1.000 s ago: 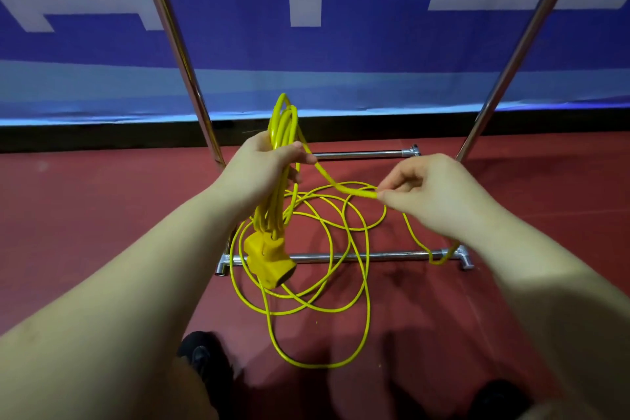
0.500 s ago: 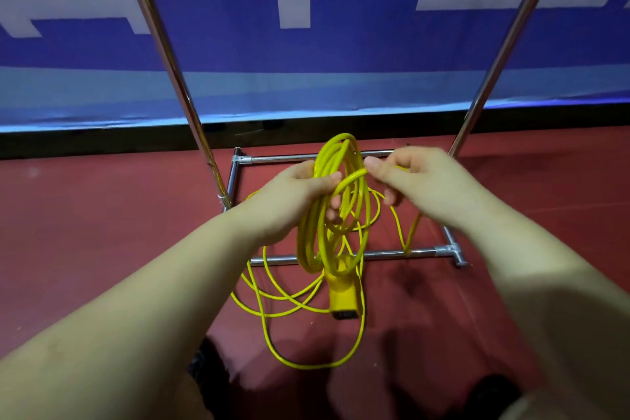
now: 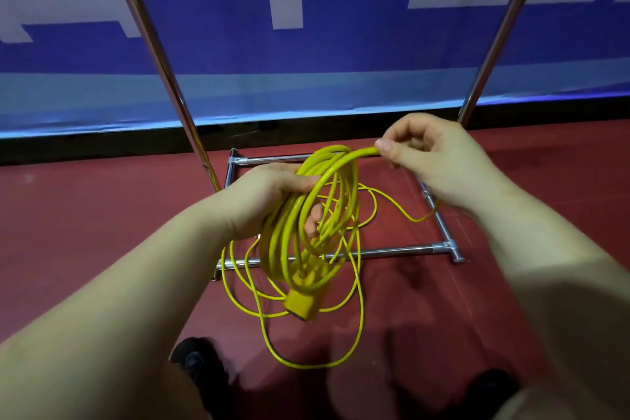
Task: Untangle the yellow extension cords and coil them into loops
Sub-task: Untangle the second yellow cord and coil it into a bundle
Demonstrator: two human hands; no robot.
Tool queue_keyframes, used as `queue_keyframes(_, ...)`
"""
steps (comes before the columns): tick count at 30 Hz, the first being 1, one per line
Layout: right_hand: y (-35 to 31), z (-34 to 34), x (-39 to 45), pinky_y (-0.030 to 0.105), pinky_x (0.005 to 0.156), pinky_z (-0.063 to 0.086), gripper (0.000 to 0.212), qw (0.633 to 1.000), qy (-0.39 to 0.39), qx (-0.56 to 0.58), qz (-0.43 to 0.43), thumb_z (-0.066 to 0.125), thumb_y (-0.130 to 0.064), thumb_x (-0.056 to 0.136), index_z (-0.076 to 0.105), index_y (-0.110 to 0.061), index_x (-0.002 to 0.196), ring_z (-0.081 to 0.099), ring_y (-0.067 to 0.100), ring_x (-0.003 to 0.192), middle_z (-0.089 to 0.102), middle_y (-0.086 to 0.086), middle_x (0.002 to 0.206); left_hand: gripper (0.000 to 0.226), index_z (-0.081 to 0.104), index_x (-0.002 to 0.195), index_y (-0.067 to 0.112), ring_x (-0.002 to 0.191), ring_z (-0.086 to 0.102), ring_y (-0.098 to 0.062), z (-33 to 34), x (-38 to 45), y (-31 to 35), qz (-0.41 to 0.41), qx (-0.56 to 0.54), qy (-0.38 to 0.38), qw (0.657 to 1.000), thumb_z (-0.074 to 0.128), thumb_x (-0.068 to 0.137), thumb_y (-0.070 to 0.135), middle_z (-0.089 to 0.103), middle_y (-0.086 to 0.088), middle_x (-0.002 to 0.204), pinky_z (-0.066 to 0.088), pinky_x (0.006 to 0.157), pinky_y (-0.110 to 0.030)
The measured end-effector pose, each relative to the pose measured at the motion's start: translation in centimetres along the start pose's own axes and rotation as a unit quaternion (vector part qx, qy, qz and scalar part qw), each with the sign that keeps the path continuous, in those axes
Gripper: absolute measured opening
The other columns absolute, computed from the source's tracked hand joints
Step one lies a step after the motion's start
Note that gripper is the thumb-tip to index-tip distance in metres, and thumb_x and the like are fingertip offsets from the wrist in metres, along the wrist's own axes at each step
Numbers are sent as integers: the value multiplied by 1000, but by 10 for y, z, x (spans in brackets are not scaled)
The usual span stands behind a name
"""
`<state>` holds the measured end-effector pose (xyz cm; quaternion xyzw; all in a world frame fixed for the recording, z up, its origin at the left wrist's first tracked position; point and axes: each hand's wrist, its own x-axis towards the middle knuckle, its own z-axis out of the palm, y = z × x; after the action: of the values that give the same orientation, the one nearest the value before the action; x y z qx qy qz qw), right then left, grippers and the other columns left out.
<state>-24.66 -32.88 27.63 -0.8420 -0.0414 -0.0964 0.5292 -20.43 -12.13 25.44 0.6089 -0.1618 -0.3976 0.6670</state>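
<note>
Between both hands (image 3: 272, 196) (image 3: 431, 155), yellow cord (image 3: 327, 201)

No text can be read; the blue banner (image 3: 341, 44) behind the metal rack carries large white strokes — parts of big characters cut off by the top edge — too partial to make out; the yellow extension cord (image 3: 306, 215) and its socket block (image 3: 300, 303) show no legible label, brand or number.
</note>
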Motion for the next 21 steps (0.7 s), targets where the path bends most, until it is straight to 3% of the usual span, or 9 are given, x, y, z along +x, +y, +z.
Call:
queue_keyframes(4,4,23,-6,26,60,42,18,993,-107,-55,-3,74,-20,75,59,-25,66,51,6,59,58,-6,61,21,51,85,3,47,61,-20,13,1,-4,-2,6,2,1000,47,77,22,63,-11,58,53,51,-25)
queue_keyframes(8,6,31,-9,27,56,41,23,992,-91,-78,36,70,-38,77,56,-20,71,50,7,50,58,-9,51,14,45,80,8,39,44,-11,19,5,-5,27,-9,10,1000,48,78,22,51,-2,54,49,49,-25)
queue_keyframes(11,14,23,-10,31,75,47,39,960,-183,-182,111,47,-54,86,57,-18,76,63,14,72,68,-3,72,12,42,76,12,37,34,-8,13,3,0,48,-46,45,997,48,79,22,42,1,52,44,46,-23)
queue_keyframes(13,23,19,-12,29,78,45,39,935,-223,-232,152,39,-51,92,56,-18,78,62,16,78,68,1,82,12,41,75,13,36,33,-7,4,1,3,67,-66,79,992,45,85,18,41,1,51,41,45,-22)
queue_keyframes(15,27,13,-9,31,72,46,27,961,-161,-180,138,46,-40,93,55,-18,80,58,17,69,65,0,74,17,40,76,14,37,33,-7,-5,0,7,71,-71,109,989,38,93,14,41,2,51,41,45,-21)
queue_keyframes(18,23,1,-2,23,57,38,13,997,13,-12,80,61,-22,88,54,-21,76,45,16,60,54,7,65,18,41,78,13,36,37,-9,-11,-1,8,67,-53,126,988,36,95,14,44,1,49,43,45,-21)
queue_keyframes(21,18,-5,-1,14,56,36,13,997,59,18,37,68,-16,82,59,-20,74,46,14,65,55,2,67,21,42,76,11,38,45,-13,-7,-1,3,41,-2,135,990,39,97,14,50,-3,50,45,44,-22)
